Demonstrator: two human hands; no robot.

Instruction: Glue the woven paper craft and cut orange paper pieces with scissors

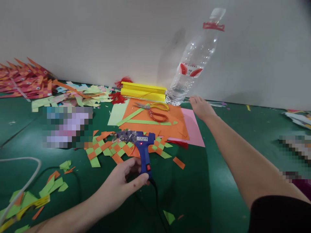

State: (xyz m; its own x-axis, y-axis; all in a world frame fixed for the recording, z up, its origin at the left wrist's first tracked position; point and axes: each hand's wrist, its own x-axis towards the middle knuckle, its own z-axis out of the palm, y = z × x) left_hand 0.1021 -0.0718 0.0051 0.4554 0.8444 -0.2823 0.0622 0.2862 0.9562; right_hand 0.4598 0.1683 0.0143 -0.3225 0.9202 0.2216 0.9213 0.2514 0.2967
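Observation:
My left hand [128, 178] is closed around the handle of a blue hot glue gun [144, 152]. Its nozzle end points left and is caked with glitter-like bits; a small red light glows on its side. Under the gun lies a woven orange and green paper piece [97, 149]. My right hand [202, 108] reaches to the wall, its fingers bent over thin clear sticks [216, 104] that look like glue sticks; the fingertips are partly hidden. Just left of that hand, a clear plastic bottle [194, 58] leans on the wall.
Scissors [155, 111] with orange and yellow handles lie on orange paper [170, 129], above a pink sheet [196, 129]. Behind are yellow folded strips [143, 92] with red tassels. Red woven pieces [24, 79] and paper scraps [55, 184] are at left. A black cord [156, 197] trails from the gun.

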